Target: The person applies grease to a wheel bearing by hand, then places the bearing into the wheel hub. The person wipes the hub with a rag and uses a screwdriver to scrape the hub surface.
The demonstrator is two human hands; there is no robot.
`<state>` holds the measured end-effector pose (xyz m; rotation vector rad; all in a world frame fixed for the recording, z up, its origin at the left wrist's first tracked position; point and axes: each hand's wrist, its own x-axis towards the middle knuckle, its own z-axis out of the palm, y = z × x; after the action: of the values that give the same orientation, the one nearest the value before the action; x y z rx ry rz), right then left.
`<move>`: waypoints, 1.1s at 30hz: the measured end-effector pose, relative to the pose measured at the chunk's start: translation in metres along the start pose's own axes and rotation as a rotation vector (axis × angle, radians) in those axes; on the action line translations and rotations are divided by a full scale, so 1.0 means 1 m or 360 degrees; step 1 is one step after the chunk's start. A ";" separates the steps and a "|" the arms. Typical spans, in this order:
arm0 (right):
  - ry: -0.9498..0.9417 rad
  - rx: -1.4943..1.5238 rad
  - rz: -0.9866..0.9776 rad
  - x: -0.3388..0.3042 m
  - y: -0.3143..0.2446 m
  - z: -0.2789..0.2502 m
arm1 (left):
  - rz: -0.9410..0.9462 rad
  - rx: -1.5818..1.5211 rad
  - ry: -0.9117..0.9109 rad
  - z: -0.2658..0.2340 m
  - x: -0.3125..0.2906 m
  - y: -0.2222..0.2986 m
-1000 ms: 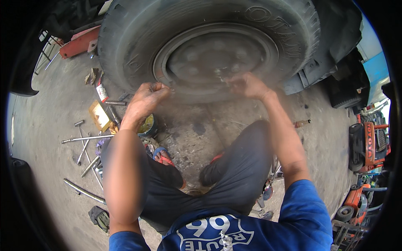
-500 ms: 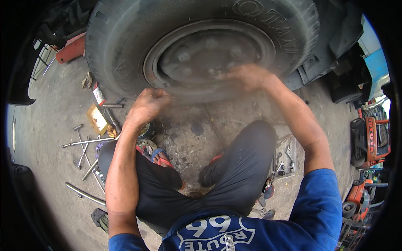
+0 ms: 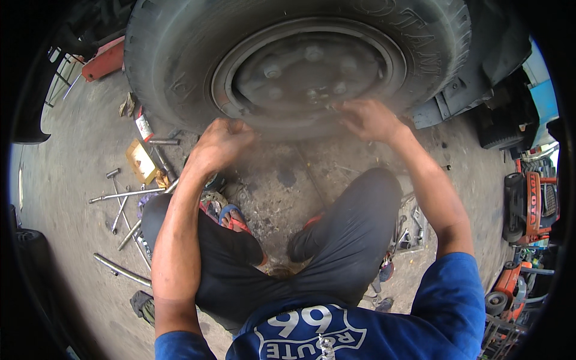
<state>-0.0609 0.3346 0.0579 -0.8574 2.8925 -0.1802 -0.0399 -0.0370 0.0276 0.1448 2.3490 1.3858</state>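
Observation:
A large black tyre (image 3: 174, 66) on a grey steel wheel (image 3: 309, 69) stands upright in front of me. My left hand (image 3: 225, 143) is closed in front of the lower left of the rim, fingers curled; whatever they hold, if anything, is hidden. My right hand (image 3: 369, 119) is at the wheel's lower right, thumb and fingers drawn together toward the wheel face. Something small seems to be at its fingertips, too blurred to name. Several wheel nuts, among them one wheel nut (image 3: 273, 71), sit round the wheel face. A haze blurs the middle of the view.
On the floor at left lie a yellow box (image 3: 141, 162), a red and white tube (image 3: 144, 128), long-handled wrenches (image 3: 126, 195) and a bent bar (image 3: 122, 272). A metal tray (image 3: 418, 227) of tools is beside my right knee. Orange forklifts (image 3: 531, 204) stand far right.
My right hand has drawn back a little to the right from the lower wheel face. The left stays closed by the rim. The whole view has shifted slightly.

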 end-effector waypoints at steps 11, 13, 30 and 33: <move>-0.0281 -0.0408 0.0498 0.002 -0.033 0.036 | -0.0094 0.0042 -0.0050 0.002 0.001 0.003; -0.0354 -0.0311 0.0542 0.007 -0.043 0.047 | -0.0090 0.0106 0.0000 0.002 -0.001 0.003; 0.0882 0.3153 0.0910 0.078 -0.146 0.042 | -0.0016 0.0112 -0.0022 0.000 -0.002 0.000; 0.1092 0.3605 0.0770 0.059 -0.132 0.022 | -0.0020 0.0117 -0.0032 -0.001 -0.005 0.002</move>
<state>-0.0362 0.1902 0.0505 0.4521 1.0990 -2.8502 -0.0359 -0.0387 0.0313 0.1639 2.3815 1.2868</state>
